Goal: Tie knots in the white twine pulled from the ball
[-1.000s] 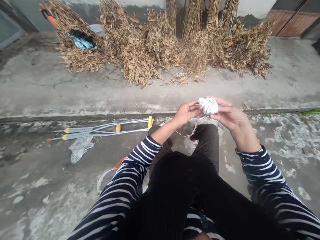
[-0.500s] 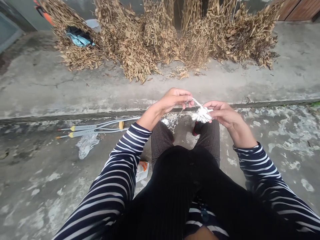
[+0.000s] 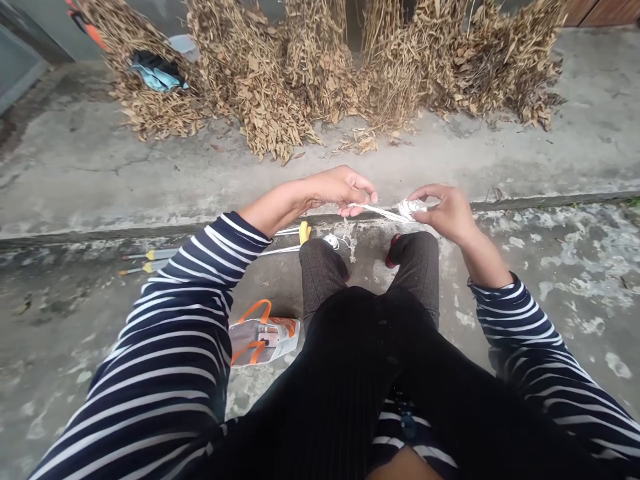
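Note:
A small bundle of white cord or ribbon [image 3: 411, 208] is pinched between the thumb and fingers of my right hand [image 3: 447, 210], above the gap between my knees. A white strand [image 3: 384, 213] stretches from it to my left hand [image 3: 347, 190]. My left fingers are bent around that strand's other end, with the index finger lifted. Whether it is cord or flat ribbon is too small to tell. Below, near my left knee, a white coil [image 3: 330, 241] with loose thread lies on the ground.
Crutches [image 3: 160, 255] lie on the ground at left, partly behind my sleeve. A white bag with orange handles [image 3: 287, 343] stands by my left leg. Dried plant bundles [image 3: 270, 87] lean on the wall beyond the concrete step edge [image 3: 225, 220]. A blue and black cloth [image 3: 159, 75] rests on them.
My left hand has moved left and the strand looks straighter and longer. The bundle has risen slightly with my right hand. The bag shows more from behind my left arm.

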`<state>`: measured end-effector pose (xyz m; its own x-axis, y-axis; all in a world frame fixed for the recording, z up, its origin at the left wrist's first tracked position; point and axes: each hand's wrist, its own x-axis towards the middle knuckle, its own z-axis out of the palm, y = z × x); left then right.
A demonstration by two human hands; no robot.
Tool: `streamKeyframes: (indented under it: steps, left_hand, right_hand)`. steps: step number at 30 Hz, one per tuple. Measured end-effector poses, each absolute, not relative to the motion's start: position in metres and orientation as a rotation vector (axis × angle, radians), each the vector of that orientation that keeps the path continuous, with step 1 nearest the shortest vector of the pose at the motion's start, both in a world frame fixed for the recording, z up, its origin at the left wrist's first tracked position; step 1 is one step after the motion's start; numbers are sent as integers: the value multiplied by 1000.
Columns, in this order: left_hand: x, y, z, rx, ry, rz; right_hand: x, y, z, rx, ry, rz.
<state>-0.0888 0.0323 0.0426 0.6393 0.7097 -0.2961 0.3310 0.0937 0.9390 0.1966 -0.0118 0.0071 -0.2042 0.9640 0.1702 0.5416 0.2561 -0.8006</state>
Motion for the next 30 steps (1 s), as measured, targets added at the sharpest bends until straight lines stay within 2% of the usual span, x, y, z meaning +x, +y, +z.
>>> streamKeyframes:
  steps: [5,15,20,26,30]
  left_hand:
    - [-92,33,36,1579,939,538]
    - [-95,10,37,1607,1077,473]
    - [-93,-8,47,1436,898,544]
    - [-55,-15,36,1162,775,931]
    - [-34,3,27,1038,814,1076]
  right_hand:
    - [194,-7,-1,-1316,-1972,595]
    - [200,-3,-8,-1225,-1788,435]
    - [195,-7,-10,-1127,-1706,467]
    - [178,-11,-17,-1035,-1858,457]
    - [173,-17,-26,-1047,-1881,587]
